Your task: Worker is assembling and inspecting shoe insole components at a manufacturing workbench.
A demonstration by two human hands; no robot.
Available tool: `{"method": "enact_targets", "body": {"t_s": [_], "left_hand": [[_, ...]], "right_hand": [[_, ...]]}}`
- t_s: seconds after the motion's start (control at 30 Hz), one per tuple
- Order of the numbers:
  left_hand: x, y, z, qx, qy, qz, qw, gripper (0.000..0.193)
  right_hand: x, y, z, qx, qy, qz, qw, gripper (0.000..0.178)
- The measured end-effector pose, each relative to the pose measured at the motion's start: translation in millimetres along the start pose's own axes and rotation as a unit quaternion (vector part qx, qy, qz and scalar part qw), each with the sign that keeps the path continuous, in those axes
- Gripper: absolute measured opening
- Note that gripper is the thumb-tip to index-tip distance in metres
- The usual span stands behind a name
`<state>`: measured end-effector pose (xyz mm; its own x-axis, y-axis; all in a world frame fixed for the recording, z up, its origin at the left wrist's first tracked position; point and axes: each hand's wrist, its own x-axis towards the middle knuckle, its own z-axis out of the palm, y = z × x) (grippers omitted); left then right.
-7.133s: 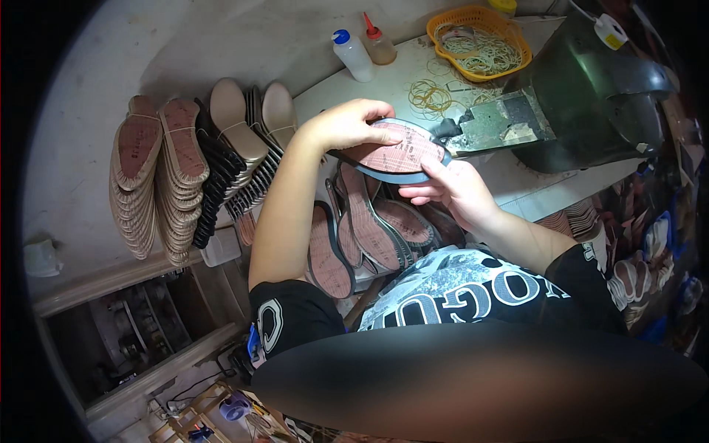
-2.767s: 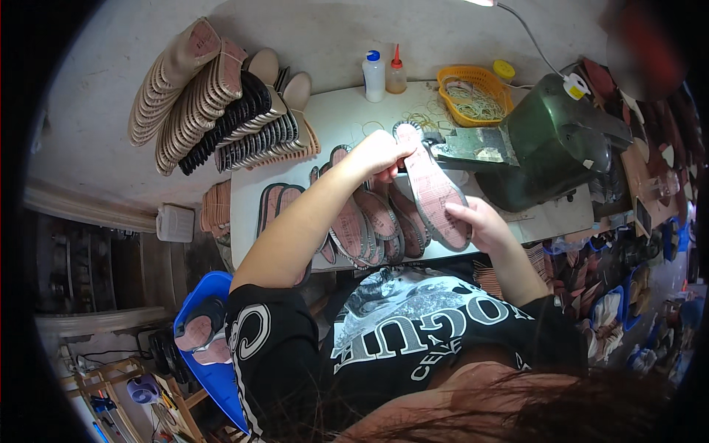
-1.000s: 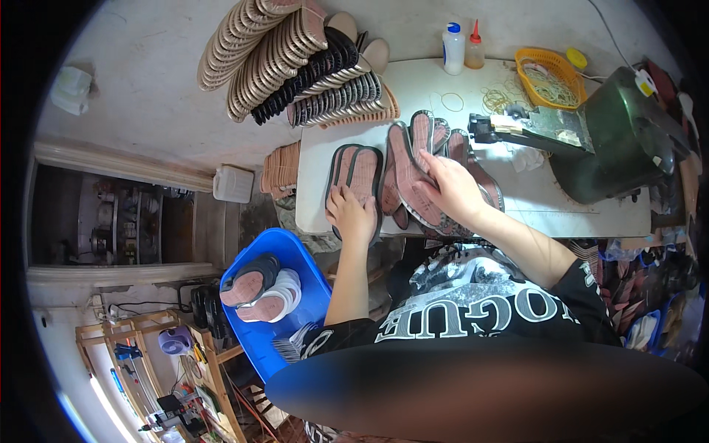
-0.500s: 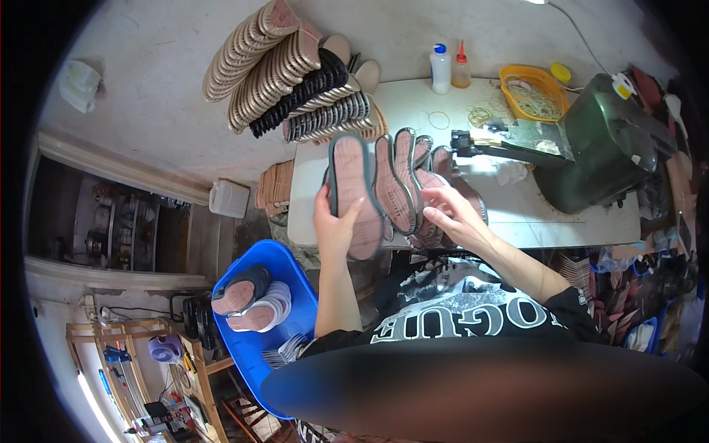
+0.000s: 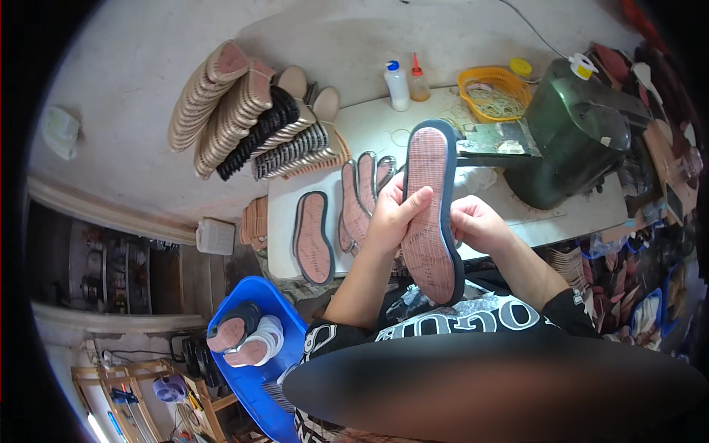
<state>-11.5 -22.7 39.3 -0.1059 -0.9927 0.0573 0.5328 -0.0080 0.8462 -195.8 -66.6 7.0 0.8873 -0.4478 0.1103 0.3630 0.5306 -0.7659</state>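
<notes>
My left hand (image 5: pixel 395 221) is closed round a shoe sole (image 5: pixel 428 199) with a pinkish woven-patterned face and a dark rim, its thumb lying across the face. The sole stands nearly upright in front of my chest. At its right edge, my right hand (image 5: pixel 480 224) has its fingers curled into a pinch against the rim; what lies between the fingertips is hidden. Another dark-rimmed sole (image 5: pixel 315 236) lies on the white table (image 5: pixel 284 247) to the left. Between it and my left hand, several similar soles (image 5: pixel 354 199) overlap in a row, partly covered by that hand.
A green machine (image 5: pixel 569 140) stands on the right. Behind are a yellow basket (image 5: pixel 491 118) of rubber bands, a white bottle (image 5: pixel 397 87) and a red-tipped bottle (image 5: pixel 419 85). Stacked soles (image 5: pixel 258 118) rise at the back left. A blue tub (image 5: pixel 288 325) holding soles stands left of me.
The sole that my left hand held now appears to lie on the table's left. That hand has moved right and holds a sole upright; my right hand has left the row for its edge.
</notes>
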Motion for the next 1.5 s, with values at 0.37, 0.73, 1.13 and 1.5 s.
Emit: {"method": "enact_targets", "body": {"t_s": [0.37,0.73,1.13,1.5], "left_hand": [[39.0,-28.0,-4.4,0.188,0.127,0.105,0.968,0.035],[83.9,-7.1,-21.5,0.144,0.207,0.093,0.963,0.028],[142.9,-35.8,-56.9,0.558,0.156,0.059,0.813,0.053],[170.6,-21.1,-60.2,0.512,0.146,-0.089,0.842,0.059]], "right_hand": [[22.3,-34.2,-6.3,-0.248,0.163,-0.012,0.955,0.021],[36.0,-11.6,-30.2,-0.286,0.188,0.05,0.938,0.02],[21.5,-7.8,-26.6,-0.07,0.312,-0.013,0.947,0.027],[32.1,7.2,-20.9,0.06,0.262,0.052,0.962,0.032]]}}
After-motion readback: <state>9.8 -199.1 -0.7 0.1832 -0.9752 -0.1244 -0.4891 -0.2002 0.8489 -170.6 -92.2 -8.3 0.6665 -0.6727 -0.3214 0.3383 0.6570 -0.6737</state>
